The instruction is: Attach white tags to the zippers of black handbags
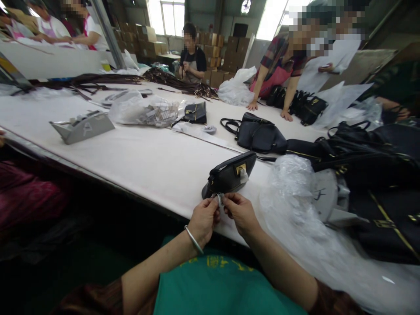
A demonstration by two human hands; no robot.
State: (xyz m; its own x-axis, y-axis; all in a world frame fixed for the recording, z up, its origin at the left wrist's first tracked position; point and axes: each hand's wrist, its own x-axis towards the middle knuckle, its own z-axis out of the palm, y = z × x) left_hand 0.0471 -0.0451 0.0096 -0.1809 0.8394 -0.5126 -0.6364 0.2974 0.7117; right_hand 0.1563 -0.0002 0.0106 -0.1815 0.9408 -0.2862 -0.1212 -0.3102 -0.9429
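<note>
A small black handbag [226,175] with a gold clasp stands tilted on the white table just beyond my hands. A whitish wrap [243,176] hangs over part of its clasp. My left hand [205,216], a bangle on its wrist, pinches a small pale strip [219,200] at the bag's near end. From the other side my right hand [239,212] pinches the same strip between thumb and fingertips. Both hands are closed and close together. What the strip is attached to is hidden by the fingers.
A grey tape dispenser [83,127] sits at left, another [328,197] at right beside clear plastic bags [292,192]. Black handbags [259,133] pile up rightward. Dark straps [177,81] lie at the back. A co-worker [278,61] leans hands on the table; others stand beyond.
</note>
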